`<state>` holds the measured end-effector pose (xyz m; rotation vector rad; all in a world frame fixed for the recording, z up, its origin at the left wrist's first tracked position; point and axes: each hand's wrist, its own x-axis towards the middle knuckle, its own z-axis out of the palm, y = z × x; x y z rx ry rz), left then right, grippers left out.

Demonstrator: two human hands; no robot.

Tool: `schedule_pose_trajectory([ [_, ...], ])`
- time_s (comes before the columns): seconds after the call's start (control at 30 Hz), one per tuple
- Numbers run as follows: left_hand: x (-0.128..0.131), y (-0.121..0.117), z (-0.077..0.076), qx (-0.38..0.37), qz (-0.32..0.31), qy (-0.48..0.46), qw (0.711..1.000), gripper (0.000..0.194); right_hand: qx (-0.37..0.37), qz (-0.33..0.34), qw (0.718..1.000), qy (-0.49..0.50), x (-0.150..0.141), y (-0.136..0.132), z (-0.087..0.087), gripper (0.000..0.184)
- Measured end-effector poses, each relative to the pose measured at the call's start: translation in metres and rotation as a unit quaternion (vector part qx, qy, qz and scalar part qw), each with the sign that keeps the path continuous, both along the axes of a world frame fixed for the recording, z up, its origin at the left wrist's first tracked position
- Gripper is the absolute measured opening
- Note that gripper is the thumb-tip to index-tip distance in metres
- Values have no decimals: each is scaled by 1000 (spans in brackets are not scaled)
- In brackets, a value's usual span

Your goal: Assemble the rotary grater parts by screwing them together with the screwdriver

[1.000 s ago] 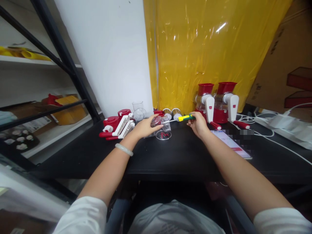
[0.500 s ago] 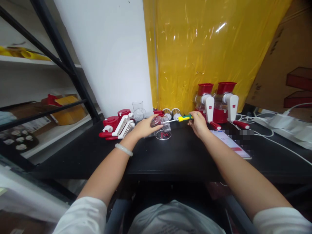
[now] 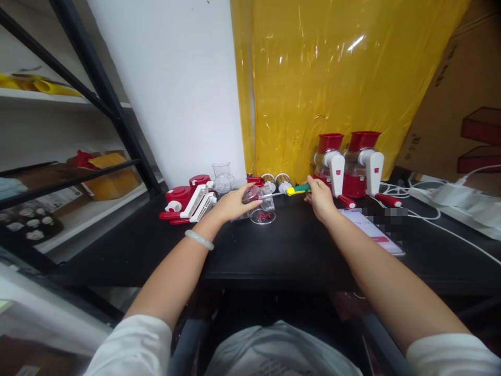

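Note:
My left hand (image 3: 234,202) is closed round one end of a clear plastic grater body (image 3: 267,203), which lies on its side above the black table. A dark red round part (image 3: 250,194) shows at the fingers, and the clear round base has a red mark. My right hand (image 3: 320,198) grips the end of a screwdriver (image 3: 299,189) with a yellow and green handle. Its shaft points left into the clear body; the tip is hidden there.
Red and white grater parts (image 3: 183,201) and a clear hopper (image 3: 222,177) sit left. Two metal drums (image 3: 283,183) stand behind. Two assembled rotary graters (image 3: 363,167), a phone (image 3: 371,230) and white cables (image 3: 425,201) are on the right.
The screwdriver handle has turned about its length, showing different yellow and green faces. My right hand's fingers have shifted slightly; my left hand keeps its place on the grater body.

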<state>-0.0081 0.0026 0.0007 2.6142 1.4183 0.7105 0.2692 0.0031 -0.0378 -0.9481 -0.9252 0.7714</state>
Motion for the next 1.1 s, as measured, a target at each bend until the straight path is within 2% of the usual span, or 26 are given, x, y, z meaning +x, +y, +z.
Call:
schedule_pose_trajectory([
  [0.17, 0, -1, 1, 1, 0, -3, 1000, 79, -12, 39, 996, 79, -4, -4, 6, 19],
  [0.33, 0, -1, 1, -1, 3, -1, 1000, 80, -6, 64, 989, 134, -6, -8, 10, 18],
  [0.43, 0, -1, 1, 0, 4, -4, 1000, 79, -6, 66, 991, 119, -6, -7, 9, 20],
  [0.57, 0, -1, 1, -1, 2, -2, 1000, 79, -16, 19, 998, 54, -3, -3, 4, 33],
  [0.73, 0, -1, 1, 1, 0, -4, 1000, 79, 12, 10, 1000, 13, -2, -1, 0, 40],
  [0.93, 0, 1, -1, -2, 4, -1, 1000, 80, 2, 26, 994, 105, -9, -3, 5, 21],
  [1.1, -1, 2, -1, -1, -1, -4, 1000, 80, 16, 78, 986, 150, -8, -5, 7, 18],
])
